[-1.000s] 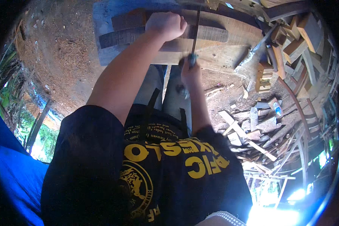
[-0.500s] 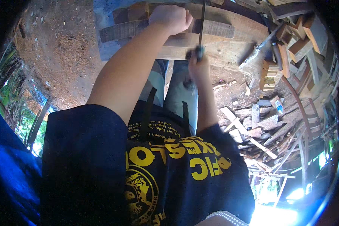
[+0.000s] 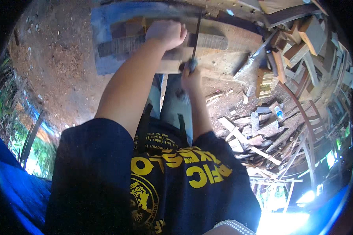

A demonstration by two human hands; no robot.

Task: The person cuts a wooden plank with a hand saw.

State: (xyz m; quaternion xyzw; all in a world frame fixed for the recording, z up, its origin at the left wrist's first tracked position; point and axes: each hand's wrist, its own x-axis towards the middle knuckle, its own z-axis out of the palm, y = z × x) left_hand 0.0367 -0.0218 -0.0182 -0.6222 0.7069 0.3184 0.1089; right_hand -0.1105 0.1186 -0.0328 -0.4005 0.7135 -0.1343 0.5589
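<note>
My left hand [image 3: 166,34] is closed in a fist over a dark, narrow wooden board [image 3: 211,41] that lies crosswise; the undersides of the fingers are hidden. Gripped in my right hand [image 3: 191,80] is the dark handle of what looks like a handsaw [image 3: 196,41]. Its thin blade shows nearly edge-on, points away from me and crosses the board just right of my left fist. Other wood pieces, among them a brown block [image 3: 130,28], sit beside and under the board. Beneath them spreads a blue surface [image 3: 102,64], with a broad plank [image 3: 243,33] to the right.
Stacked wood offcuts [image 3: 302,43] stand at the right, near a pale stick [image 3: 253,56]. Lower right, a heap of scrap wood [image 3: 262,133] covers the ground, with a plastic bottle [image 3: 278,112] on it. Brown, debris-strewn ground [image 3: 62,74] lies to the left.
The whole view has shifted, so hands, saw and wood appear lower and further left. Both hands keep their grips, and the saw still crosses the board beside my left fist.
</note>
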